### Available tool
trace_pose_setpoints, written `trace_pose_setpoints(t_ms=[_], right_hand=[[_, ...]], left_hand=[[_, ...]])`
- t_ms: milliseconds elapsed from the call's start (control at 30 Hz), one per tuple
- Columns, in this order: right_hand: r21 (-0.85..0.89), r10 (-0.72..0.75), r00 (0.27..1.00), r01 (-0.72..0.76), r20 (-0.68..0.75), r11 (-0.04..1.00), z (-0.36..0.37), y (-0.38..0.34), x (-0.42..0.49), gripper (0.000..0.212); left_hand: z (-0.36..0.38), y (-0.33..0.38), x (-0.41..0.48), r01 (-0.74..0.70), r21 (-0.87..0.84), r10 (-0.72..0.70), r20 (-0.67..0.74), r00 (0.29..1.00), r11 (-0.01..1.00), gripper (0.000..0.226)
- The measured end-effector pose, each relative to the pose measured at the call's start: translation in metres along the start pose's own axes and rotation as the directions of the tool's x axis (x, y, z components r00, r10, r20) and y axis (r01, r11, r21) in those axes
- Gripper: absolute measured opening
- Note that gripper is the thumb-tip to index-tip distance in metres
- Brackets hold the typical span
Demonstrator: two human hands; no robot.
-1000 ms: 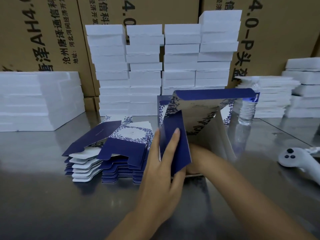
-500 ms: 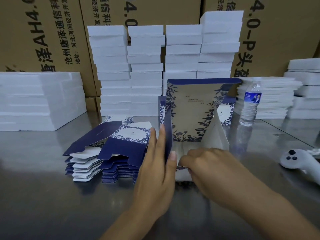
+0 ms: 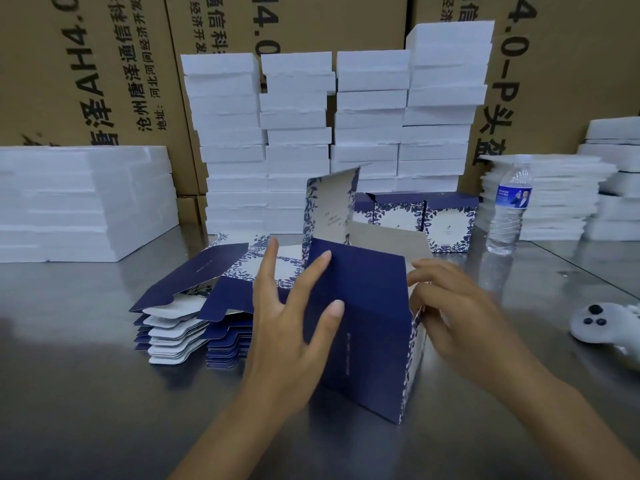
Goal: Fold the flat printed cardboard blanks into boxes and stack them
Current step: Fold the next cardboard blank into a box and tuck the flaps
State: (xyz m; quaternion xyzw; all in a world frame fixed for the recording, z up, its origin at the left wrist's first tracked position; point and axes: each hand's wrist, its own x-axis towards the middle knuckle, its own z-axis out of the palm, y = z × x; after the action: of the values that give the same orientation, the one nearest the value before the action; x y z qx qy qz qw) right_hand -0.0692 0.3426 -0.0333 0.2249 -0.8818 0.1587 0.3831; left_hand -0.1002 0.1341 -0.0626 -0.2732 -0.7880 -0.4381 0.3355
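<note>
A half-formed navy box with white floral sides [image 3: 370, 327] stands on the steel table in front of me, one printed flap still upright at its back. My left hand [image 3: 294, 313] presses straight, spread fingers against the box's navy face. My right hand [image 3: 450, 306] is at the box's right edge with curled fingers on the side flap. A pile of flat navy-and-white blanks [image 3: 194, 306] lies to the left. Two finished boxes [image 3: 426, 220] stand behind.
Stacks of white foam slabs [image 3: 332, 133] rise at the back, with more foam at the left [image 3: 79, 202] and right [image 3: 554, 195]. A water bottle [image 3: 509, 209] stands at the right; a white controller [image 3: 609, 323] lies at the table's right edge. Brown cartons line the wall.
The box has been tipped from standing tall to lying with its navy face toward me. My left hand has gone from edge-on beside it to flat on that face; my right hand moved to the right side.
</note>
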Motion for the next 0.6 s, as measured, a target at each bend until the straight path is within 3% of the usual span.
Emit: trace_pose_setpoints(t_ms=[167, 267, 333, 400, 467, 533, 600], right_hand=[[0.174, 0.154, 0.974, -0.125, -0.164, 0.977, 0.013, 0.0, -0.006, 0.037], [0.338, 0.335, 0.859, -0.207, -0.387, 0.918, 0.015, -0.017, -0.007, 0.041], [0.393, 0.371, 0.808, -0.191, -0.457, 0.9, 0.016, -0.031, -0.007, 0.032], [0.309, 0.291, 0.848, -0.161, -0.444, 0.937, 0.022, -0.044, -0.007, 0.025], [0.111, 0.168, 0.897, -0.134, -0.409, 0.985, 0.029, -0.054, -0.006, 0.023], [-0.065, 0.091, 0.911, -0.128, -0.402, 0.99, 0.034, -0.057, -0.005, 0.022], [-0.099, 0.092, 0.908, -0.145, -0.409, 0.985, 0.035, -0.058, -0.004, 0.022]], left_hand=[[0.0, -0.002, 0.001, 0.076, 0.03, -0.079, 0.131, 0.988, 0.997, 0.039], [0.001, -0.001, 0.001, 0.048, 0.023, -0.049, 0.073, 0.996, 0.999, 0.024], [0.002, 0.001, 0.002, 0.022, 0.001, -0.022, 0.029, 0.999, 1.0, 0.016], [0.002, 0.002, 0.003, 0.026, -0.022, -0.025, 0.034, 0.999, 0.999, 0.013], [0.002, 0.002, 0.004, 0.023, -0.051, -0.022, 0.028, 0.999, 0.998, 0.012], [0.002, 0.003, 0.003, 0.039, -0.103, -0.036, 0.027, 0.999, 0.994, 0.01], [0.004, 0.005, 0.002, 0.064, -0.139, -0.058, 0.042, 0.997, 0.988, 0.009]])
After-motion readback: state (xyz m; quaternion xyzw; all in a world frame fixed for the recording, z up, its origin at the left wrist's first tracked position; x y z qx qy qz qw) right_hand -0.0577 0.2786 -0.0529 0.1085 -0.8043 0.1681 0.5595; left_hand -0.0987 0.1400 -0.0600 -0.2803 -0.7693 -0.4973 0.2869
